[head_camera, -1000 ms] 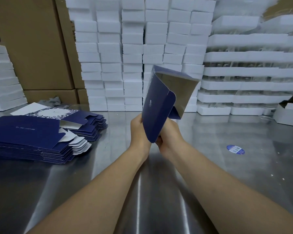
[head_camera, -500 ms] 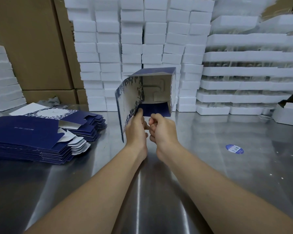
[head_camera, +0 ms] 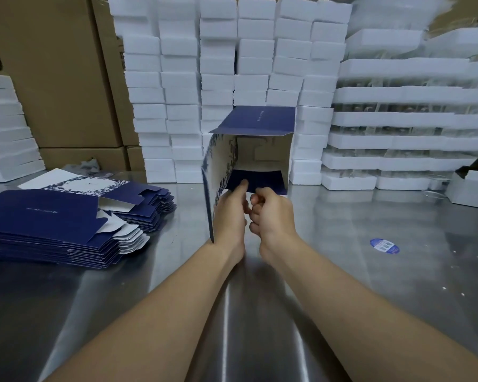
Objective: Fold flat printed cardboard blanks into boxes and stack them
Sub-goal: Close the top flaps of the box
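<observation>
A navy printed cardboard box (head_camera: 255,121), opened into a tube, is held above the steel table with its open end facing me; the bare brown inside and a folded far end show. My left hand (head_camera: 230,213) grips the near lower edge beside the white-patterned left panel, thumb pressed on a navy flap. My right hand (head_camera: 271,213) is curled at the same lower edge, pinching that flap. At the left lies a stack of flat navy blanks (head_camera: 47,224) with a second stack (head_camera: 146,199) behind it.
White foam blocks (head_camera: 218,64) are piled high along the table's back, with foam trays (head_camera: 409,119) to the right and more at the far left. Brown cartons (head_camera: 55,73) stand behind. A blue oval sticker (head_camera: 384,246) lies on the steel table (head_camera: 398,285). A white box (head_camera: 472,188) sits at the right edge.
The box has gone from a slanted, half-flat shape to an open square tube facing me. Both hands have shifted to its lower front edge, and the box has risen slightly.
</observation>
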